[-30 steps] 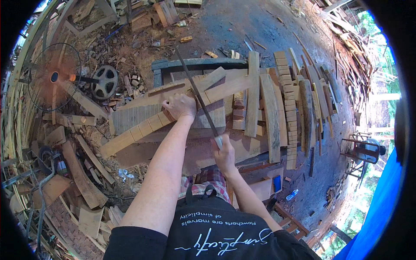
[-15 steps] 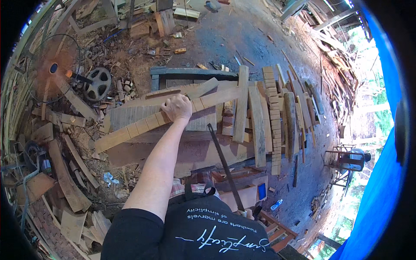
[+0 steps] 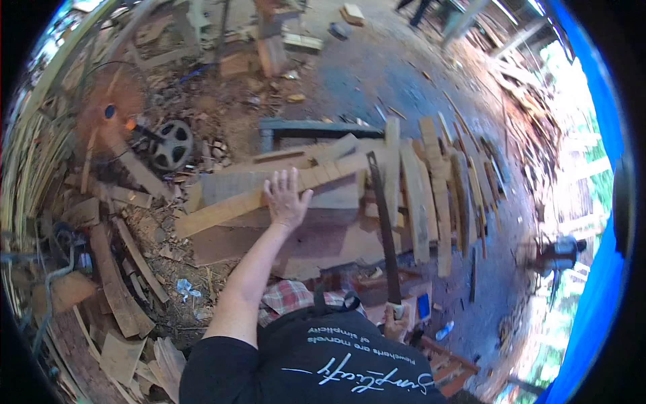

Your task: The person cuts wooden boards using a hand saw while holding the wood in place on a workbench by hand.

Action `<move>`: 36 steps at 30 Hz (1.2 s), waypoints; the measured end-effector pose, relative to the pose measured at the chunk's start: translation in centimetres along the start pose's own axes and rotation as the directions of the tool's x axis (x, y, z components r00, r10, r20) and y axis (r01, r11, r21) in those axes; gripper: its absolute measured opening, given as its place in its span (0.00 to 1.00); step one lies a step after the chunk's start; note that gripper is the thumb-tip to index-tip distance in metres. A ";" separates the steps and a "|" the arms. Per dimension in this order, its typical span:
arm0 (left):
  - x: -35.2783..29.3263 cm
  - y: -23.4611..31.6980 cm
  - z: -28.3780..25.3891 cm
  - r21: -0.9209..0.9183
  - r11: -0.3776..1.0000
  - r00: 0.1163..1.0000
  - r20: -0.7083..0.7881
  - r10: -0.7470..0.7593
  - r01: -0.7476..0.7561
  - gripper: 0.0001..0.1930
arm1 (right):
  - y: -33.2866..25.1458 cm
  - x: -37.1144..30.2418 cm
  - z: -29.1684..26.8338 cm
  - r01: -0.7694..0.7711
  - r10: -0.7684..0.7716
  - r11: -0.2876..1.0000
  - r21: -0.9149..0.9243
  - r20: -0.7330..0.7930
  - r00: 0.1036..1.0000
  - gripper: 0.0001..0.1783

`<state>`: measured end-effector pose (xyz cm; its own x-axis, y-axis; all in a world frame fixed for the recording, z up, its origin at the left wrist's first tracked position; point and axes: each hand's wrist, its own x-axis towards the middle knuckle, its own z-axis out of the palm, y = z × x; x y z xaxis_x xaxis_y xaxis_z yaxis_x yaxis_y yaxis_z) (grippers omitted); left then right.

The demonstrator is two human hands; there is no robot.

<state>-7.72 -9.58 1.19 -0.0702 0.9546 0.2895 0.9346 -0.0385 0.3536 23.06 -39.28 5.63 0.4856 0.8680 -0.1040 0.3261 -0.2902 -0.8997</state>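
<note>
My left hand (image 3: 288, 200) lies with spread fingers on a long, light wooden plank (image 3: 229, 213) marked with cross lines. The plank slants over a wide board (image 3: 235, 185) on a low wooden bench. My right hand (image 3: 396, 323), close to my body, is wrapped round the handle of a handsaw (image 3: 385, 229). Its long dark blade points away from me, and the tip reaches up near the plank's right part. I cannot tell whether the blade touches the wood.
Several more planks (image 3: 416, 202) lie side by side to the right of the bench. A spinning orange fan (image 3: 109, 111) stands at the far left, its round base (image 3: 172, 145) nearby. Offcuts cover the ground on the left. A plastic bottle (image 3: 444, 330) lies at the lower right.
My left hand has gone from a closed grip on the plank to spread fingers. The saw and my right hand have come forward, and the view has shifted.
</note>
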 end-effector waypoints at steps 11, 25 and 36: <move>-0.6 1.2 1.5 0.014 0.999 0.999 0.012 -0.036 0.036 0.35 | -1.2 5.2 3.2 0.024 -0.043 0.990 0.138 0.130 0.991 0.11; 1.7 2.2 0.2 0.189 0.975 0.864 0.464 -0.196 0.120 0.45 | -1.3 12.0 5.4 -0.034 -0.077 0.957 0.289 0.364 0.928 0.09; 2.2 3.4 -2.6 0.347 0.937 0.756 0.603 -0.254 0.038 0.68 | -7.8 20.6 3.9 0.061 -0.083 0.953 0.297 0.059 0.995 0.13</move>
<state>-5.58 -8.39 5.39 -0.0804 0.9098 -0.4071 0.9941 0.1028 0.0334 27.37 -17.53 8.85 0.4080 0.9114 -0.0543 0.0998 -0.1036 -0.9896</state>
